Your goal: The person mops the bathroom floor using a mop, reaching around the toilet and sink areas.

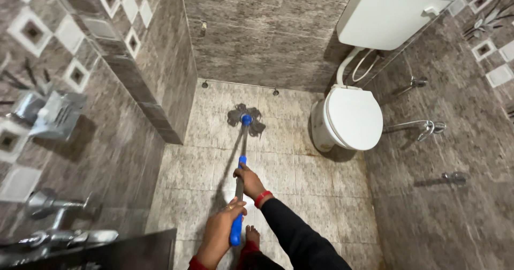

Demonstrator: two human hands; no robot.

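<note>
I am viewing from the head camera, looking down a tiled washroom. Nearest to me, my left hand (pixel 225 224) is closing around the blue lower grip of the mop handle (pixel 238 195), fingers wrapped tight. Just beyond it, my right hand (pixel 248 180) is gripping the same handle higher up, at its grey metal section; a red band is sitting at the wrist and a dark sleeve is running back from it. A bare foot (pixel 251 235) is showing on the floor (pixel 321 184) just beside the handle's near end.

The handle is slanting away from me toward the mop head (pixel 245 119), whose grey strands are spreading flat on the floor tiles, well beyond both hands. The mop head is lying to the left of the white toilet (pixel 350 117), apart from it, with the lid down. Above the toilet, the white cistern (pixel 393 10) is hanging on the wall. To the toilet's right, metal fittings (pixel 423 126) are projecting from the brown tiled wall. Far to the toilet's left, near me, chrome taps (pixel 53 211) are mounted on the opposite wall.
</note>
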